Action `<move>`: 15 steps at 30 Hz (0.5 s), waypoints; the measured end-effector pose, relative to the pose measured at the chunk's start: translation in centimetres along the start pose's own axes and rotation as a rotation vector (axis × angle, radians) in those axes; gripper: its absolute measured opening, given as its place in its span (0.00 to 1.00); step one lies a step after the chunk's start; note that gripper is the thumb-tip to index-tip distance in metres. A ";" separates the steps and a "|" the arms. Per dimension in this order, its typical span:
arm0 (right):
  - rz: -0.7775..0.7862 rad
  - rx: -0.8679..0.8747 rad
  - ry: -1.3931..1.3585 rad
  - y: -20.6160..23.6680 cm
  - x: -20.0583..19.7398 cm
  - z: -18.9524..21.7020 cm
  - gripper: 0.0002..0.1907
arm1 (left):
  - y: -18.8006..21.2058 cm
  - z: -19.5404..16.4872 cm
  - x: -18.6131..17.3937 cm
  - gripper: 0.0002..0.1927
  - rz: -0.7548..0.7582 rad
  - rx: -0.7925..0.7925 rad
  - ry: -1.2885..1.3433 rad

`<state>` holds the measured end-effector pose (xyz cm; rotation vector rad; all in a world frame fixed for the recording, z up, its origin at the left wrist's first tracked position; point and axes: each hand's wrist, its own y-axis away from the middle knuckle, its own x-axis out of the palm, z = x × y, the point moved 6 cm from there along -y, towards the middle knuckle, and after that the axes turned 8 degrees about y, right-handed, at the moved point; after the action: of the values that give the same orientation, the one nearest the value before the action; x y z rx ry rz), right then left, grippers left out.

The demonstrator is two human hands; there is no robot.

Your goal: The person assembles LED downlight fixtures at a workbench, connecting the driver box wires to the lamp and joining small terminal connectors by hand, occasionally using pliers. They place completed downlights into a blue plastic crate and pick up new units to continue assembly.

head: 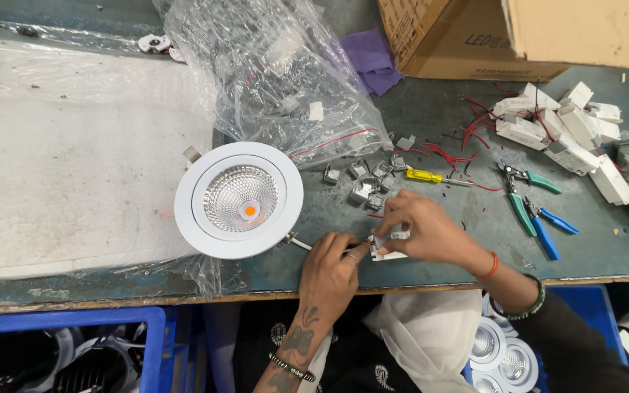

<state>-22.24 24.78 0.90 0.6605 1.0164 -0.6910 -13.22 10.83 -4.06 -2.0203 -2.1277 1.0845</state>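
A round white downlight point(239, 199) with a ribbed reflector and an orange centre lies face up on the bench. Its thin wire runs right to a small white connector block point(387, 244). My left hand point(335, 271) pinches the wire end at the block. My right hand point(420, 227) grips the block from above with fingertips on its top. Both hands meet at the block near the bench's front edge.
Small metal clips point(367, 182) lie scattered behind my hands, beside a yellow screwdriver point(425, 175). Green pliers point(520, 196) and blue cutters point(547, 227) sit right, white driver boxes point(569, 131) with red wires beyond. A clear plastic bag point(278, 80), cardboard box point(475, 36), blue bins point(67, 331) below.
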 end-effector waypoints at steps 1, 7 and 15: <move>0.025 0.002 -0.008 -0.3 0.1 -0.2 0.13 | 0.0 0.0 0.0 0.18 -0.002 0.000 0.000; 0.110 0.001 -0.064 -1.7 0.9 -1.0 0.17 | -0.3 0.3 -0.1 0.16 -0.035 -0.028 0.038; -0.286 -0.184 0.086 3.2 1.4 0.7 0.15 | -0.4 -0.7 -0.5 0.05 -0.077 -0.020 0.026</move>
<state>-18.95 25.92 0.43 0.3904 1.2527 -0.8112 -13.17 10.76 -3.13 -1.9316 -2.1928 1.0240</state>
